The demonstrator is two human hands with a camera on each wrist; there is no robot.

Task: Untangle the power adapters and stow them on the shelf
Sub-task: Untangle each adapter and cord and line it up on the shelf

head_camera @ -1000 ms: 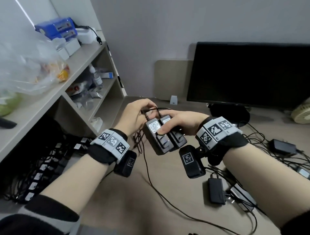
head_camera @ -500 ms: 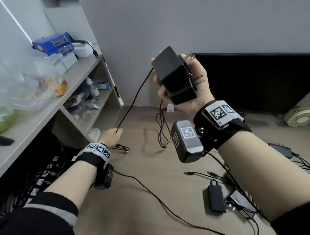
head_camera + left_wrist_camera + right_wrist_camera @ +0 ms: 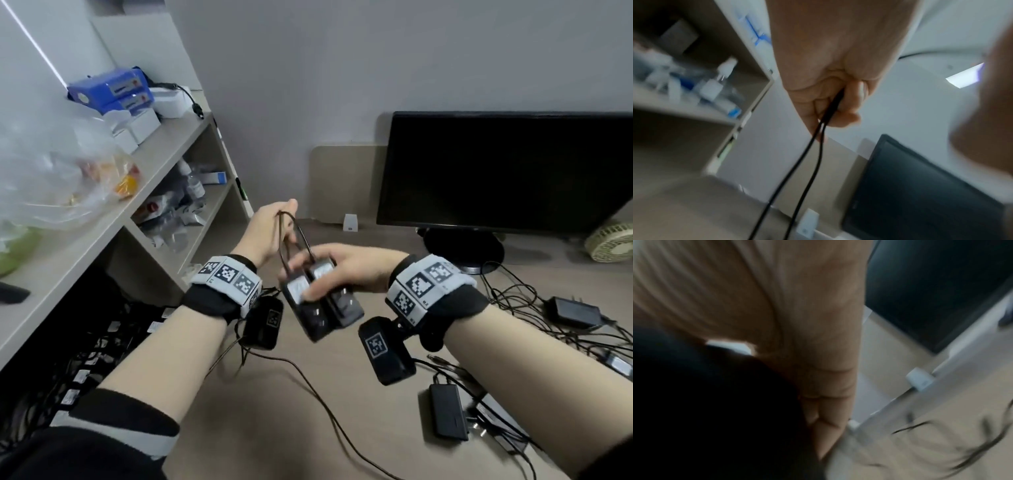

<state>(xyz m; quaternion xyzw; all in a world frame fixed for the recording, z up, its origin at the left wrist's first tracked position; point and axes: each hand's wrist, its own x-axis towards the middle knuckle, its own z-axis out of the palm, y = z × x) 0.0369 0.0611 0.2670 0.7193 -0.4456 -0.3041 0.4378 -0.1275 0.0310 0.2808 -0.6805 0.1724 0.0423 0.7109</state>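
Note:
Two black power adapters [image 3: 322, 305] with white labels lie side by side in my right hand [image 3: 342, 270], which grips them above the desk; the thumb lies across the labels. In the right wrist view they are a dark mass [image 3: 715, 402] against the palm. My left hand [image 3: 270, 229] is raised just left of them and pinches their thin black cords [image 3: 291, 236]. Two cord strands [image 3: 813, 154] hang down from its curled fingers [image 3: 838, 105]. The shelf [image 3: 137, 192] stands at the left.
More adapters [image 3: 448, 416] and tangled cables [image 3: 513, 301] lie on the desk at the right. A black monitor [image 3: 507, 171] stands behind, a small fan [image 3: 613, 236] beside it. The shelf holds blue boxes [image 3: 113, 90], a plastic bag [image 3: 51, 164] and bottles. Labelled adapters [image 3: 82, 377] fill the dark lower compartment.
My right hand has come down from head height with the two adapters to just above the desk. My left hand has risen from the desk, holding the cords beside them.

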